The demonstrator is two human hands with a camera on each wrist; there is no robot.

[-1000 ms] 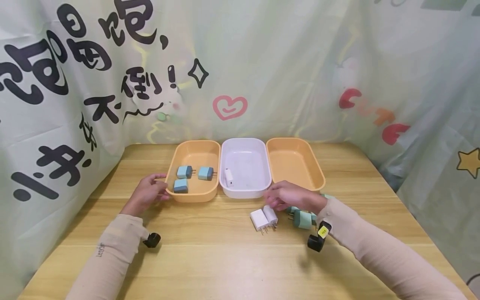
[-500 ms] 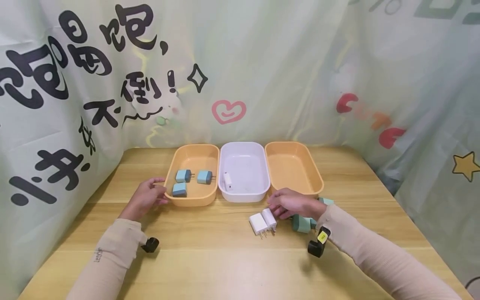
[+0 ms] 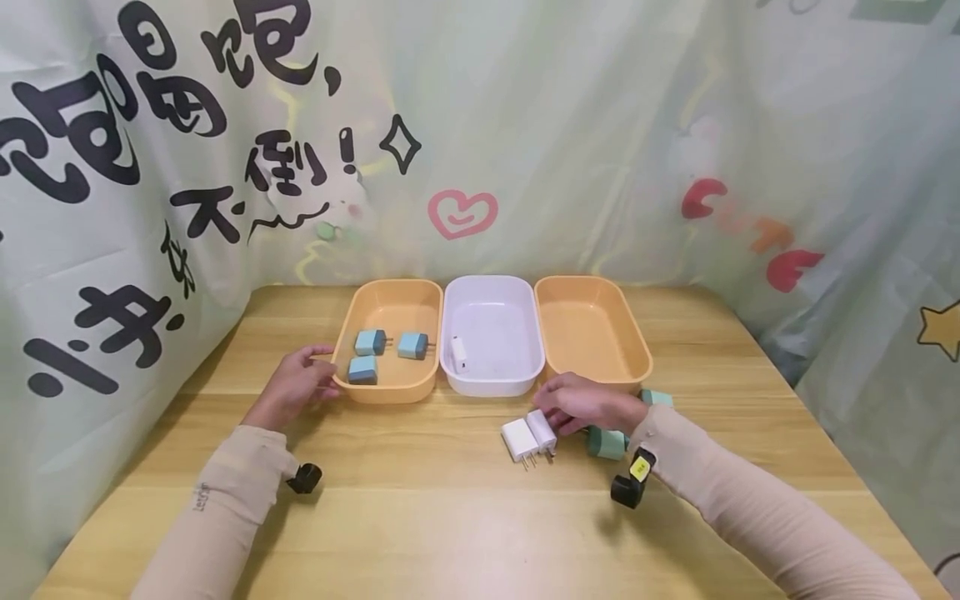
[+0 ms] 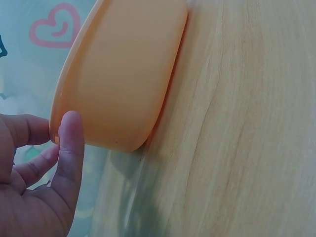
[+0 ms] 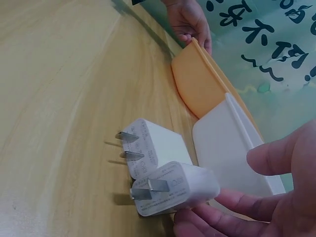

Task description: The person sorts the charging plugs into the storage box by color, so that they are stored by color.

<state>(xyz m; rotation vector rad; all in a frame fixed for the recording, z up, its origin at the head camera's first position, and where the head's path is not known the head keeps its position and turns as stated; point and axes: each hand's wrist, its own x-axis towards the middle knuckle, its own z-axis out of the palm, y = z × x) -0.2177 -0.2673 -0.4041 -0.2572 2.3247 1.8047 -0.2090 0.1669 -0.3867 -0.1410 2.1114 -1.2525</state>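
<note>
At the front left corner of the left orange tray [image 3: 392,394], my left hand [image 3: 297,387] pinches the rim; the thumb lies on the outer wall in the left wrist view. Three blue plug chargers [image 3: 412,345] lie in that tray. My right hand [image 3: 581,402] is low over the table, beside two white plug chargers [image 3: 519,440] that lie side by side, metal prongs toward me. In the right wrist view its fingertips [image 5: 197,215] reach the back end of the nearer white charger [image 5: 168,190], while the thumb [image 5: 271,157] stands apart from it.
A white tray [image 3: 491,388] holding one small white charger [image 3: 458,354] stands between the left orange tray and a right orange tray [image 3: 592,333]. Green chargers [image 3: 606,443] lie under and behind my right wrist. A printed curtain [image 3: 585,167] hangs behind the table.
My right hand has shifted slightly right and down beside the white chargers. My left hand keeps its hold on the tray rim; the chargers stay in place.
</note>
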